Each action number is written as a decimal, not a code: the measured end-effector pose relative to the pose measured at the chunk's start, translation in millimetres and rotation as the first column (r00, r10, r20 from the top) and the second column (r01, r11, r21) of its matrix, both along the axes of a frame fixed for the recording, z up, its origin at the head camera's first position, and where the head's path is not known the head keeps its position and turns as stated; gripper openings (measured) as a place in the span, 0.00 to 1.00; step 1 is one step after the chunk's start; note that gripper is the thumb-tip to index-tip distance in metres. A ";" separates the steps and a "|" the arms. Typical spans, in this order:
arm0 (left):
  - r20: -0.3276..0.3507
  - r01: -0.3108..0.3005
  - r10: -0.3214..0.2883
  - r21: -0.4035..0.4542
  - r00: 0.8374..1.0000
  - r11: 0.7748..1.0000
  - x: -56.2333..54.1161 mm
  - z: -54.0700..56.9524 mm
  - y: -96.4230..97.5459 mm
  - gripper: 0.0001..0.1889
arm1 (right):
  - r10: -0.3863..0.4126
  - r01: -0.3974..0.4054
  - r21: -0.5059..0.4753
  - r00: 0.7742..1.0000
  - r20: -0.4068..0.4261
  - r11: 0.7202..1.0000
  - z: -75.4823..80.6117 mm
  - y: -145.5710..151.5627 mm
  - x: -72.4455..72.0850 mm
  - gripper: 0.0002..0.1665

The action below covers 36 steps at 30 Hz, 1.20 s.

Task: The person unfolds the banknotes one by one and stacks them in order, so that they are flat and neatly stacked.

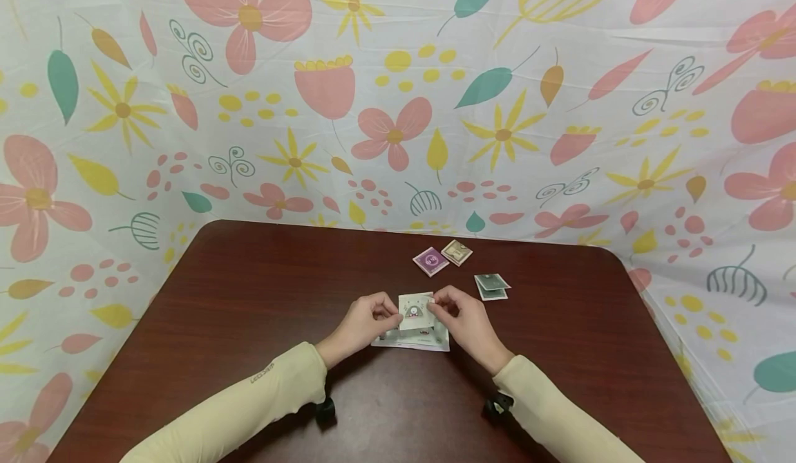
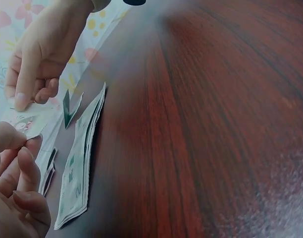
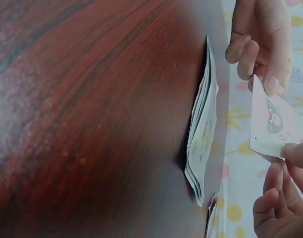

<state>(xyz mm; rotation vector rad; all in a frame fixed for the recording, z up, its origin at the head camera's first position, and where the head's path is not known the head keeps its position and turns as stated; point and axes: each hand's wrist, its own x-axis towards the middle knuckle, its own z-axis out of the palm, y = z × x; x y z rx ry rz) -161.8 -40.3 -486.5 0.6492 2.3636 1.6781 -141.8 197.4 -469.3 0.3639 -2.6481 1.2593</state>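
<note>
A small folded paper note (image 1: 410, 321), pale with a cartoon figure printed on it, is held up between both hands. My left hand (image 1: 365, 321) pinches its left edge between thumb and fingers. On the opposite edge, the thumb and fingers of my right hand (image 1: 463, 319) pinch it near the upper corner. Beneath it on the table lies a thin stack of pale printed notes (image 1: 410, 344), partly covered by the held one in the head view. The layered edges of this stack (image 2: 78, 168) show in the left wrist view.
Beyond the hands, a purple folded note (image 1: 430, 261) and a tan one (image 1: 457, 252) lie side by side. Nearer the right hand, a dark green folded note (image 1: 493, 283) stands partly sprung apart. A flowered cloth (image 1: 398, 131) hangs behind the brown table (image 1: 249, 297).
</note>
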 end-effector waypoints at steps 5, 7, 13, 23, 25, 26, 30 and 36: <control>0.017 0.002 -0.002 -0.005 1.000 1.000 0.5 -0.4 0.0 0.03 | -0.006 0.005 -0.046 1.000 -0.011 0.999 1.0 0.1 1.6 0.05; 0.024 0.006 -0.006 0.000 1.000 1.000 0.0 -0.8 -0.2 0.03 | -0.007 0.005 -0.069 1.000 -0.018 0.998 2.4 0.2 2.7 0.04; 0.016 0.025 -0.026 0.026 1.000 0.999 -3.1 -0.2 -1.7 0.03 | 0.002 -0.004 -0.101 1.000 -0.024 0.995 7.6 2.9 5.4 0.03; 0.022 0.026 -0.027 0.066 0.999 0.997 -9.4 -0.4 -5.0 0.07 | 0.000 0.004 -0.120 1.000 0.031 0.993 11.3 9.6 8.4 0.02; 0.008 0.019 -0.020 0.068 1.000 0.997 -11.3 -1.7 -6.4 0.08 | 0.015 -0.010 -0.128 0.999 0.041 0.992 11.4 9.7 8.9 0.03; 0.000 0.016 -0.016 0.068 1.000 0.998 -12.3 -2.2 -6.9 0.08 | 0.024 -0.018 -0.135 0.999 0.045 0.991 11.8 9.7 9.4 0.03; -0.024 0.008 -0.006 0.065 1.000 0.998 -17.1 -5.1 -8.4 0.10 | 0.069 -0.059 -0.164 0.996 0.055 0.985 13.8 9.4 11.0 0.04; 0.045 0.040 -0.045 0.103 0.998 0.994 -19.6 -7.0 -8.9 0.12 | 0.115 -0.105 -0.195 0.992 0.043 0.975 14.7 10.8 12.6 0.03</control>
